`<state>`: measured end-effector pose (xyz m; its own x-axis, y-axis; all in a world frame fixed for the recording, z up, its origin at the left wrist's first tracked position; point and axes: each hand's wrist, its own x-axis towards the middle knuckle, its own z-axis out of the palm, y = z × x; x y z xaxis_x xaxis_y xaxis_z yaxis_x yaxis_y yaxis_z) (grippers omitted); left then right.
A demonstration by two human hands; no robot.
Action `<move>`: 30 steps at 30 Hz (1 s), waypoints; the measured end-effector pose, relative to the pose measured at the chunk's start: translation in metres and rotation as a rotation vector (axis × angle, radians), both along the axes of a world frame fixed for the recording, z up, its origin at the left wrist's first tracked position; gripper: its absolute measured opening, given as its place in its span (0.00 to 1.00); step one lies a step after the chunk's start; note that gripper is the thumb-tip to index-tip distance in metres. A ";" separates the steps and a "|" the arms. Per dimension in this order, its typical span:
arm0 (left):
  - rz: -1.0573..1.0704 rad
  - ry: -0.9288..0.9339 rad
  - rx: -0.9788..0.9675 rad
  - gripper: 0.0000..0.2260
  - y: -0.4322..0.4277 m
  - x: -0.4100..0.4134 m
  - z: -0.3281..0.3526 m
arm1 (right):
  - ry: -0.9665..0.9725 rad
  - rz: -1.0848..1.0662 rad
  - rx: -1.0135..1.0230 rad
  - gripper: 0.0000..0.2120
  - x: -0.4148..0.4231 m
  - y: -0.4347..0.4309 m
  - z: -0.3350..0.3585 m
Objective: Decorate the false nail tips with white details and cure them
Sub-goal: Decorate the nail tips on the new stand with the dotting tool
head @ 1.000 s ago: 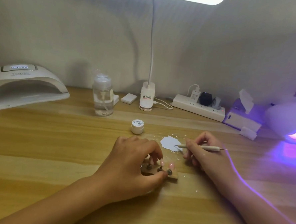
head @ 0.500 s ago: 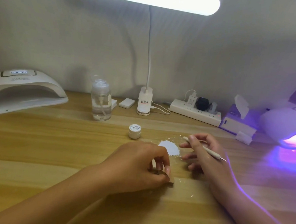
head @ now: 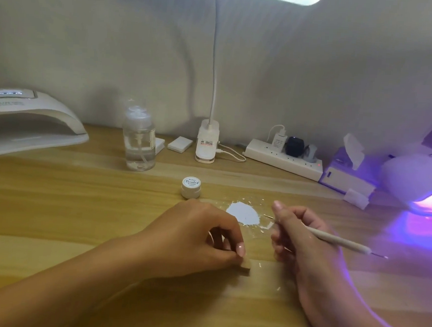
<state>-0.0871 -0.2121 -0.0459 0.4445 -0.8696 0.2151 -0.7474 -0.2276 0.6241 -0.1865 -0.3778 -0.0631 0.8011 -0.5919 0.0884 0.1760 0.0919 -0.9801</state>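
My left hand [head: 195,235] curls over a small wooden block [head: 321,270] on the table and grips it; only the block's right corner shows, and the nail tips on it are hidden under my fingers. My right hand [head: 298,239] holds a thin white dotting pen [head: 341,240], its metal point near a patch of white paint [head: 243,215] spread on the wood. A small white paint jar [head: 191,187] with its lid on stands just behind my left hand. At the right edge a curing lamp [head: 421,186] glows purple.
A second, white nail lamp [head: 27,124] sits at the back left. Along the wall stand a clear pump bottle [head: 139,143], a clip desk lamp's base [head: 207,145], a power strip [head: 283,157] and a tissue box [head: 348,176]. White flecks dot the wood near the paint patch.
My left hand has closed over the block, hiding the nail tips that showed a second ago. My right hand has turned so the pen's rear end points down to the right.
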 end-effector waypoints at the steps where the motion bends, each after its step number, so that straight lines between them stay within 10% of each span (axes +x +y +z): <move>1: 0.008 -0.014 -0.012 0.03 0.000 -0.001 -0.001 | 0.004 0.007 -0.017 0.14 0.000 0.001 0.000; 18: 0.143 -0.052 0.051 0.04 0.003 -0.016 0.012 | 0.092 0.074 -0.357 0.12 0.000 0.005 -0.012; 25: 0.244 -0.479 0.062 0.07 0.002 -0.046 0.011 | 0.087 0.087 -0.530 0.12 -0.008 0.012 -0.009; 30: 0.248 -0.035 -0.071 0.03 0.003 -0.022 0.023 | 0.108 0.059 -0.570 0.11 -0.009 0.012 -0.008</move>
